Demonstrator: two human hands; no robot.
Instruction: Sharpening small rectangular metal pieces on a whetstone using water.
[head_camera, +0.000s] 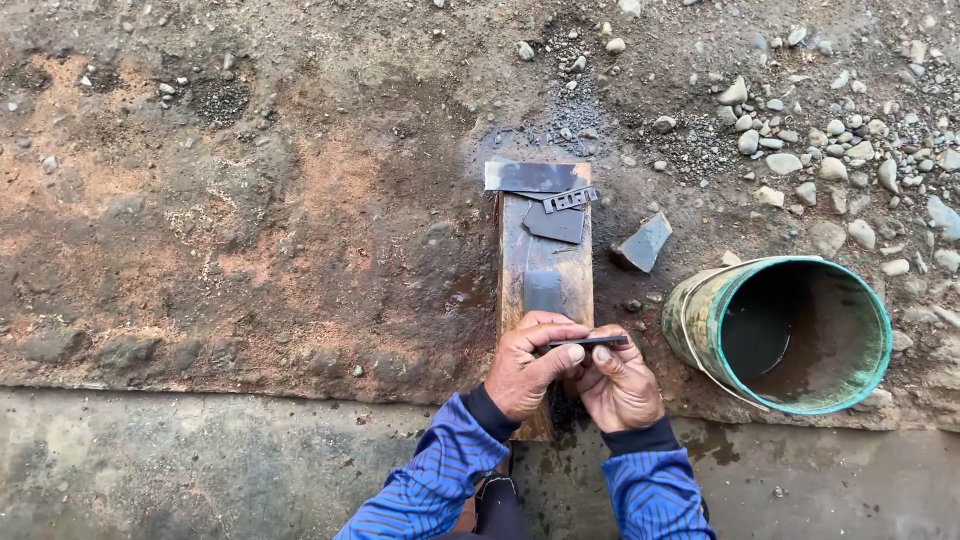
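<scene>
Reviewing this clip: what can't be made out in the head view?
- Metal strip: its near part is covered by the left hand and right hand.
- Wooden block: its near end is hidden behind both hands.
- Bucket: the bottom is dark; how much liquid it holds is unclear.
- Small toothed piece: too small to identify.
- Person: arms cut off by the bottom edge.

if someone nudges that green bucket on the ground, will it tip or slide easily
Probably neither. The green bucket holds dark liquid, so it likely feels heavy. It stands upright on rough, stony ground, so sliding looks unlikely. A hard shove might slosh the liquid.
</scene>
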